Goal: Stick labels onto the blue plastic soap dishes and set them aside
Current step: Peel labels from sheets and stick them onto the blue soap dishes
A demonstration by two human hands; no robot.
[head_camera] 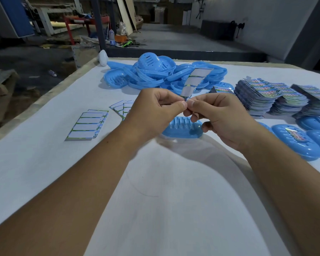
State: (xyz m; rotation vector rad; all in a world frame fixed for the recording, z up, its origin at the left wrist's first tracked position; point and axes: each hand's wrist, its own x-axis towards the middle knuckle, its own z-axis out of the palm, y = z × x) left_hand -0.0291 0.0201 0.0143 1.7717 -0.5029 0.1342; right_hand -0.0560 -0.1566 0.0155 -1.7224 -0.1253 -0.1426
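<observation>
My left hand (pixel 155 109) and my right hand (pixel 218 117) meet above the table and both pinch the lower end of a label strip (pixel 196 80), which stands up with its white back toward me. Just below my hands lies a blue soap dish (pixel 183 127), ribbed side up, with no label visible on it. A heap of blue soap dishes (pixel 155 74) fills the far middle of the table. At the right, labelled soap dishes (pixel 296 143) lie side by side.
Tall stacks of printed labels (pixel 266 97) stand at the right. Used white backing sheets (pixel 87 124) and a few more (pixel 121 108) lie at the left. A white cloth covers the table (pixel 44 163), whose left edge drops to a cluttered floor.
</observation>
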